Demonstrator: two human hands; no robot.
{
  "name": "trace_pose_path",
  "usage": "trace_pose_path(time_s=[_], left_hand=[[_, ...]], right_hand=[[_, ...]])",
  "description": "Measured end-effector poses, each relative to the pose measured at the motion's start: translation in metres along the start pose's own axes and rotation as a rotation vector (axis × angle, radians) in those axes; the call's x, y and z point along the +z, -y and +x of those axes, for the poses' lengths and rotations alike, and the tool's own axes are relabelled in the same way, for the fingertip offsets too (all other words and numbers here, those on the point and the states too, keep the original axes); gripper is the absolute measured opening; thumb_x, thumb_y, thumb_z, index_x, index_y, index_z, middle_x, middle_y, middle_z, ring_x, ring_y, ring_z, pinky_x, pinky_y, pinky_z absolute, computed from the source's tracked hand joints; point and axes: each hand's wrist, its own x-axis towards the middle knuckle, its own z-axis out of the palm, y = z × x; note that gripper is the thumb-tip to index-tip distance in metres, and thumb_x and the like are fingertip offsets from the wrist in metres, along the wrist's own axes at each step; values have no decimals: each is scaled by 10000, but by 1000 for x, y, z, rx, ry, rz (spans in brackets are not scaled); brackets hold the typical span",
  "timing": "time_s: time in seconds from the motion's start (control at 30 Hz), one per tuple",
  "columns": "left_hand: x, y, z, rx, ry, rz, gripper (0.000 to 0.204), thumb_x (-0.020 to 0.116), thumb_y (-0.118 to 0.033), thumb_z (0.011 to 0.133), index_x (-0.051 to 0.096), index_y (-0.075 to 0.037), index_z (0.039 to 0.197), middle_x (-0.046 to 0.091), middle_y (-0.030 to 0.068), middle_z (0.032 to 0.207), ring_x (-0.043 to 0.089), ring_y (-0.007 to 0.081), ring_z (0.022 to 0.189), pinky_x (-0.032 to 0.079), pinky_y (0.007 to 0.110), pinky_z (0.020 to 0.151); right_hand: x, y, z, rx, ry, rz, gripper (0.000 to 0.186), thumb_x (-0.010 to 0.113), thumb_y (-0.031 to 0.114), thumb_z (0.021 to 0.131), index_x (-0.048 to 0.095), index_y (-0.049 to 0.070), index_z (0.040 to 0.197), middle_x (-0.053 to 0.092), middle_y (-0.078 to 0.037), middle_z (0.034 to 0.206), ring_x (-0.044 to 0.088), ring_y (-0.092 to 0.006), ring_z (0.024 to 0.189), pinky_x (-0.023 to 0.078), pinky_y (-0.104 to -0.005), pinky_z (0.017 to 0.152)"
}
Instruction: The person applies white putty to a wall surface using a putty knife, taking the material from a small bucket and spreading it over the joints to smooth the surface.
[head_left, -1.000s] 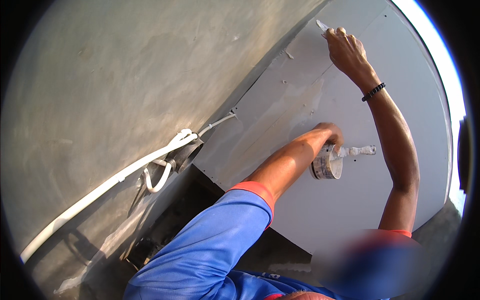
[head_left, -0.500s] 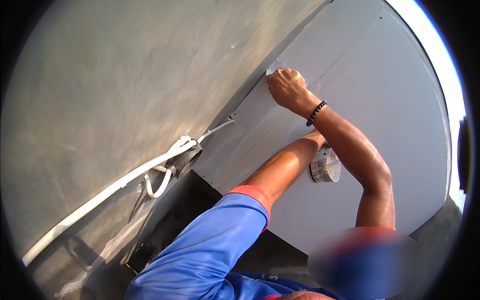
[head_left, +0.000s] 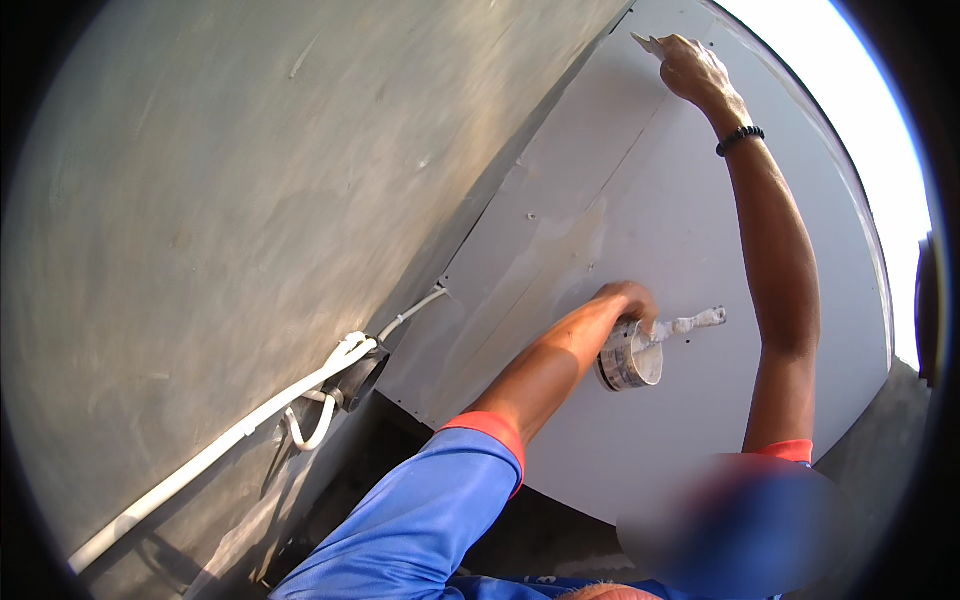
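My right hand (head_left: 697,75), with a dark beaded bracelet at the wrist, is raised near the top of a grey-white panel (head_left: 790,250). Its fingers are closed round a putty knife (head_left: 648,44), whose blade points left near the panel. Lower down, my left hand (head_left: 630,298) grips the rim of a small round tub (head_left: 614,370), tipped so that its mouth shows. A stick caked in whitish filler (head_left: 698,321) juts out to the right of the tub's rim. Smears of dried filler run along the panel's seam (head_left: 540,270).
A rough grey wall (head_left: 250,180) meets the panel at the left. White conduit (head_left: 200,465) runs along it to a dark round fitting (head_left: 362,380), with a thinner cable reaching the panel edge. Bright light comes in at the upper right, past the panel's curved-looking edge.
My right hand has moved up and right along the panel with the putty knife. The tub has shifted slightly down and left in view, and the filler-covered stick now shows.
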Motion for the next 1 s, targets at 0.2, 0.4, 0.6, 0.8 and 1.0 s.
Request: trace_pose_path(time_s=[0.2,0.4,0.6,0.8,1.0], left_hand=[[1,5,15,-18,-64,-32,369,699,-174,656,705,-43,1000,677,181,1054,642,315,942,478,430,814],[7,-5,18,-56,17,26,378,683,-185,696,692,-39,1045,663,198,1095,633,329,980,466,449,852],[2,0,15,-29,4,36,401,682,-175,695,679,-17,1064,653,209,1118,619,340,1022,454,453,881],[-1,4,13,-34,-28,-58,400,696,-161,671,688,-21,1046,658,212,1102,629,337,993,463,447,851],[8,-3,10,-4,-17,-10,413,696,-226,714,682,-29,1077,664,183,1099,630,320,998,466,434,859]], right_hand=[[5,29,31,-24,-65,-236,244,479,67,882,666,47,1036,660,-177,1030,667,-333,912,557,-423,749],[66,39,26,-76,-248,-291,183,563,94,831,725,69,912,653,-160,920,668,-333,875,575,-377,716],[62,77,7,-204,-137,-211,135,599,73,789,724,30,813,671,-148,854,684,-286,788,579,-350,620],[34,81,-29,-333,-121,-135,148,550,19,830,690,15,878,656,-144,878,665,-293,812,566,-380,678],[-6,-16,19,22,-243,-333,365,493,81,872,631,168,1199,656,-31,1137,589,-323,1023,492,-433,895]])
